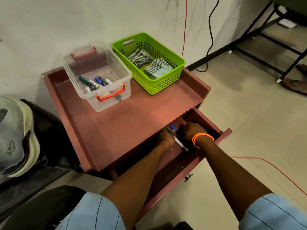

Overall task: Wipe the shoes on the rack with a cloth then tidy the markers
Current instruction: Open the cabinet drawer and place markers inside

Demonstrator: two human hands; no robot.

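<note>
Head view, I see both hands inside the open drawer [222, 136] at 5 o'clock of the reddish cabinet top [126, 117]. My left hand [166, 139] is fisted around several markers [178, 141]; my right hand [193, 131] is curled, its grip hidden. More markers lie in the clear box [98, 75] at 11 o'clock, striped cloths in the green basket [149, 62] against the white wall [66, 22].

Lime-green basket [166, 83] — grey-striped cloths [149, 63]; maroon table [129, 113], orange wristband [201, 137].
</note>
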